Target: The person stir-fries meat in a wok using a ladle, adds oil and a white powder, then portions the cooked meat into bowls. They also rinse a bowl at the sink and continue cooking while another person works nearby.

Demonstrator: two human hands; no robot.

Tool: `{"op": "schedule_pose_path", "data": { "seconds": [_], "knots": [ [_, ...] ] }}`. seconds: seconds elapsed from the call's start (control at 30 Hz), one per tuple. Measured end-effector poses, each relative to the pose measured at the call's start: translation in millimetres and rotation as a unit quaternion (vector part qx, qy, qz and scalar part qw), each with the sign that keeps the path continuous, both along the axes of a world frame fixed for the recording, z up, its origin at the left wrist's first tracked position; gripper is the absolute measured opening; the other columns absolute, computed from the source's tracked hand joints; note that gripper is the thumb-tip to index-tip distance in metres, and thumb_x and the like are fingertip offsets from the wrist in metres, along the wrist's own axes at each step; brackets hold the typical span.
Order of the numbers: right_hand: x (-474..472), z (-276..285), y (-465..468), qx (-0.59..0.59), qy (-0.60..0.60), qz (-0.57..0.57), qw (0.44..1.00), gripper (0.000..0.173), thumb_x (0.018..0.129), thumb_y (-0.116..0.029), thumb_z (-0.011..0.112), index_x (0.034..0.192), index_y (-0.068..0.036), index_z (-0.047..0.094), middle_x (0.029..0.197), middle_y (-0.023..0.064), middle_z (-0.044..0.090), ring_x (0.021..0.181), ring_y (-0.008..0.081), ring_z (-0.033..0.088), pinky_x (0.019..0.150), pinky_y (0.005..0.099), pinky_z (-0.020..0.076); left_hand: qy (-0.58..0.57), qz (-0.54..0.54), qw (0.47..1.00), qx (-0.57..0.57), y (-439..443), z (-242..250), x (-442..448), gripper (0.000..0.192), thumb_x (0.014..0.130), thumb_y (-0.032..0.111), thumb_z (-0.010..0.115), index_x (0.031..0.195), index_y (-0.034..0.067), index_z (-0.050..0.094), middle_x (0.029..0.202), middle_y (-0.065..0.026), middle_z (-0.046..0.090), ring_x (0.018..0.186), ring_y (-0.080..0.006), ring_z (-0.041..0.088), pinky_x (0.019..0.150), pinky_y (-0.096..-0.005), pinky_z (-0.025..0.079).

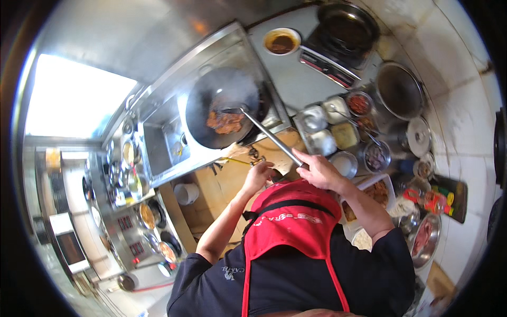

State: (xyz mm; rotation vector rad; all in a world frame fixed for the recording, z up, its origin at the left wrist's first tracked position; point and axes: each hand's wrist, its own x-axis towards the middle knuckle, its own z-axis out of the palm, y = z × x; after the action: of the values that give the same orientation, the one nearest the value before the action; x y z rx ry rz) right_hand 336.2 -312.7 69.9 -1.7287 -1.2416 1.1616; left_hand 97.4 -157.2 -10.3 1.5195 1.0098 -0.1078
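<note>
A dark, steaming wok (198, 119) sits on the steel range with browned pieces of food (225, 121) in it. My right hand (320, 169) is closed around the handle end of a long metal ladle (269, 134), whose dark head rests over the food. My left hand (259, 175) is at the range's front edge, beside a brass-coloured valve or knob (257, 161); its fingers are curled, and whether they touch or grip it cannot be told. A red apron (293, 222) lies just below both hands.
A bowl of brown sauce (282, 41) and a portable cooker (330, 65) with a dark pan stand beyond the range. Seasoning containers (344, 136), a large pot (399, 91) and a tray of browned food (376, 194) crowd the right. A steel sink (166, 146) lies left.
</note>
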Motion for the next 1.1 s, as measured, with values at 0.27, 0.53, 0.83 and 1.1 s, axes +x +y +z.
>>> {"op": "schedule_pose_path", "data": {
  "seconds": [0.27, 0.53, 0.83, 1.1],
  "knots": [
    [-41.9, -43.5, 122.9, 0.032, -0.202, 0.053, 0.977, 0.062, 0.092, -0.014, 0.061, 0.151, -0.002, 0.047, 0.105, 0.0303, 0.068, 0.095, 0.0457, 0.068, 0.083, 0.0511, 0.0545, -0.059, 0.297, 0.952, -0.05, 34.4, 5.0, -135.9, 0.033, 0.104, 0.016, 0.056, 0.131, -0.002, 0.061, 0.102, -0.0104, 0.074, 0.08, -0.0154, 0.069, 0.063, -0.0267, 0.054],
    [-64.3, -13.6, 144.3, -0.158, -0.021, 0.023, 0.987, 0.068, 0.09, -0.011, 0.063, 0.155, -0.004, 0.043, 0.082, 0.0292, 0.066, 0.069, 0.0375, 0.067, 0.069, 0.045, 0.0552, -0.196, 0.396, 0.851, -0.284, 81.2, -30.6, -110.4, 0.065, 0.106, 0.039, 0.056, 0.145, -0.011, 0.041, 0.138, -0.0297, 0.058, 0.116, -0.0351, 0.066, 0.099, -0.0426, 0.058],
    [-86.3, -6.4, 146.0, -0.151, -0.01, 0.031, 0.988, 0.067, 0.093, -0.013, 0.064, 0.157, -0.009, 0.043, 0.072, 0.0216, 0.062, 0.064, 0.0308, 0.065, 0.065, 0.0436, 0.0529, -0.245, 0.496, 0.741, -0.381, 151.5, -98.5, -64.4, 0.031, 0.103, 0.015, 0.054, 0.12, -0.01, 0.053, 0.118, -0.0251, 0.068, 0.109, -0.0386, 0.07, 0.096, -0.0537, 0.061],
    [-101.0, -62.3, 153.4, 0.022, -0.211, -0.049, 0.976, 0.067, 0.09, -0.011, 0.065, 0.153, -0.005, 0.046, 0.087, 0.0291, 0.068, 0.081, 0.043, 0.069, 0.078, 0.0486, 0.0528, -0.25, 0.534, 0.755, -0.286, 141.4, -103.6, -60.1, 0.018, 0.092, 0.003, 0.059, 0.108, -0.005, 0.057, 0.103, -0.0167, 0.065, 0.087, -0.032, 0.072, 0.074, -0.0461, 0.067]
  ]
}}
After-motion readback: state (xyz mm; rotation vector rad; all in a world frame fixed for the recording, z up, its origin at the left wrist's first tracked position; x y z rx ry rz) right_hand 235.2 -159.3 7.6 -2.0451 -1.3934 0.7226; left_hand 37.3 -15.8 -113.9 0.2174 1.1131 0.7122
